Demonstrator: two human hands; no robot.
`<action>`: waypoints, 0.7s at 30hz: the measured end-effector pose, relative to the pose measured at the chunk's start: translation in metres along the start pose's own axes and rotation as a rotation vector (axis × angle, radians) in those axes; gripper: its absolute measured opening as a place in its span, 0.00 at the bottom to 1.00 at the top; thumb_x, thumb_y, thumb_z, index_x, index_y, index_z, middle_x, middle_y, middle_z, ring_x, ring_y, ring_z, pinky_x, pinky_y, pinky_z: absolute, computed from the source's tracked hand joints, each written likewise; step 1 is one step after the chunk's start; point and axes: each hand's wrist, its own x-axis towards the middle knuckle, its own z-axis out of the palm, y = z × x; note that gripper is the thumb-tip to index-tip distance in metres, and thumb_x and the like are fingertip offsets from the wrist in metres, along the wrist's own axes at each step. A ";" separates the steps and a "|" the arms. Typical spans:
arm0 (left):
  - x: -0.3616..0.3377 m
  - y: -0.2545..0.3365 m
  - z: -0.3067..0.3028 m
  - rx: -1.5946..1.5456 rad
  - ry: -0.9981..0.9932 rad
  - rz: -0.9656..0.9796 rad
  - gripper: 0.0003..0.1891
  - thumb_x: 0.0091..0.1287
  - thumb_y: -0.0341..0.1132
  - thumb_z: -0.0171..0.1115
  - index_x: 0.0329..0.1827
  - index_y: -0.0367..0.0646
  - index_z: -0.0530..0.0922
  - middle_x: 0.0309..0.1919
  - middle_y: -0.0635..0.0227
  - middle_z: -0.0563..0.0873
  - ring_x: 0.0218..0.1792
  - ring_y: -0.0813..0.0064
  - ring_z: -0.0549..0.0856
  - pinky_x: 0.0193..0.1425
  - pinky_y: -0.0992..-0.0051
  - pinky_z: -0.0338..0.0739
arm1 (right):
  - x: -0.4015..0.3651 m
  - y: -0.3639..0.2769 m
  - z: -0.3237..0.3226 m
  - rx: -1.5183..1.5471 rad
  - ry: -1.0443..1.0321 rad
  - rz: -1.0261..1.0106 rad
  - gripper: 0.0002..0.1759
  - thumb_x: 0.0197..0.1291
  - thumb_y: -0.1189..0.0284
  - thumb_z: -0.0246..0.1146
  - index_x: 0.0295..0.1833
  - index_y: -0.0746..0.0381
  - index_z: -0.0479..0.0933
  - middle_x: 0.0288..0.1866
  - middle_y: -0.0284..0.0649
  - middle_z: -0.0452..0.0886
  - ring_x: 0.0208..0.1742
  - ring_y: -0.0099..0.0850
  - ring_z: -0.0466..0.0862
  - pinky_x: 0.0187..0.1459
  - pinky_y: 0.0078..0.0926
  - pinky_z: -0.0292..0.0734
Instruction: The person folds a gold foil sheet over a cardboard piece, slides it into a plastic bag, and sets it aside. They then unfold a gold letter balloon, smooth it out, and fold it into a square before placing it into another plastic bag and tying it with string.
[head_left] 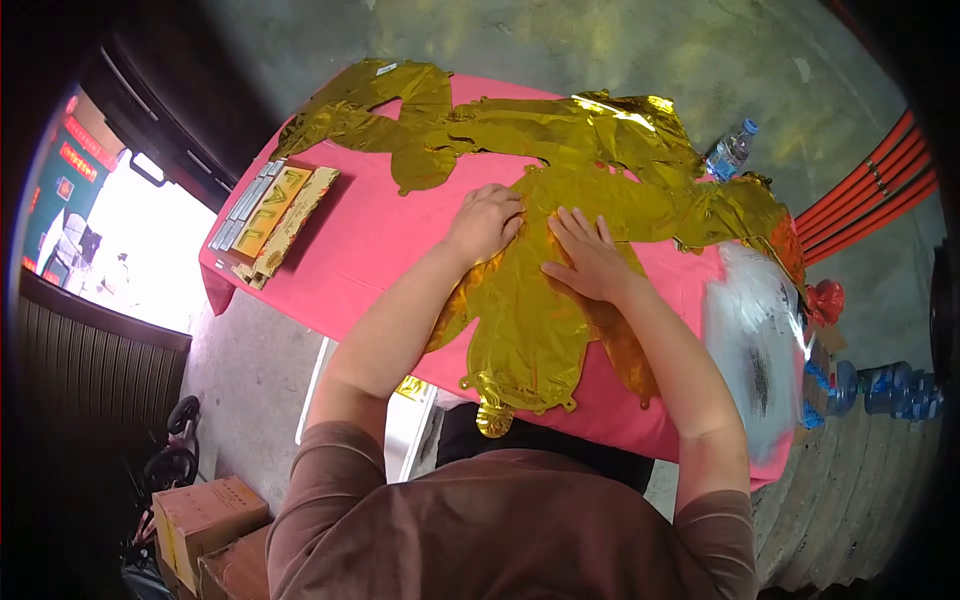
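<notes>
Flat gold foil balloons (530, 330) lie uninflated in front of me, the nearest one drooping past the table's near edge. My left hand (485, 226) is on the left side of this foil, its fingers bent and pressed together at the material. Palm down, my right hand (590, 258) rests on the foil to the right, fingers stretched and spread. More gold foil balloons (520, 125) are laid across the far side of the table, some overlapping. What lies under my left fingertips is hidden.
A pink cloth (370, 215) covers the table. On its left sits an open box of silvery packets (265, 220). A water bottle (732, 150) stands at the far right, clear plastic bags (755, 350) at the right edge. Cardboard boxes (205, 525) are on the floor, lower left.
</notes>
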 end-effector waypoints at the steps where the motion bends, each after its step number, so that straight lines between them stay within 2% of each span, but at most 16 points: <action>1: 0.000 0.001 0.000 -0.006 0.005 -0.009 0.13 0.62 0.35 0.62 0.48 0.40 0.82 0.50 0.62 0.82 0.57 0.60 0.76 0.62 0.62 0.69 | 0.001 0.001 0.000 0.005 0.007 -0.006 0.44 0.64 0.46 0.54 0.77 0.59 0.51 0.80 0.46 0.48 0.80 0.41 0.45 0.76 0.47 0.35; 9: -0.001 -0.003 0.000 -0.063 -0.029 -0.048 0.14 0.63 0.36 0.60 0.50 0.42 0.81 0.51 0.63 0.82 0.58 0.61 0.75 0.64 0.61 0.66 | 0.007 -0.007 0.002 0.005 0.008 -0.034 0.44 0.64 0.45 0.54 0.77 0.59 0.51 0.80 0.46 0.48 0.80 0.41 0.45 0.76 0.47 0.34; 15: 0.001 -0.003 0.000 -0.161 0.010 -0.135 0.18 0.61 0.33 0.59 0.55 0.42 0.77 0.49 0.57 0.82 0.57 0.57 0.76 0.63 0.60 0.66 | 0.009 -0.016 0.002 -0.029 -0.016 -0.010 0.44 0.64 0.44 0.53 0.76 0.59 0.52 0.80 0.46 0.48 0.80 0.41 0.45 0.76 0.48 0.34; 17: 0.000 -0.002 -0.003 -0.174 0.047 -0.109 0.16 0.63 0.32 0.58 0.53 0.38 0.77 0.47 0.53 0.82 0.53 0.52 0.78 0.59 0.61 0.71 | 0.008 -0.015 0.004 -0.010 -0.020 -0.013 0.44 0.64 0.45 0.53 0.76 0.59 0.52 0.80 0.46 0.49 0.80 0.41 0.45 0.76 0.48 0.35; 21: 0.000 -0.001 -0.023 -0.250 -0.013 -0.115 0.15 0.63 0.33 0.58 0.51 0.37 0.78 0.44 0.51 0.83 0.49 0.51 0.80 0.54 0.61 0.75 | 0.010 -0.011 0.009 -0.036 0.032 -0.018 0.44 0.63 0.43 0.53 0.76 0.58 0.52 0.80 0.45 0.48 0.80 0.40 0.45 0.76 0.49 0.36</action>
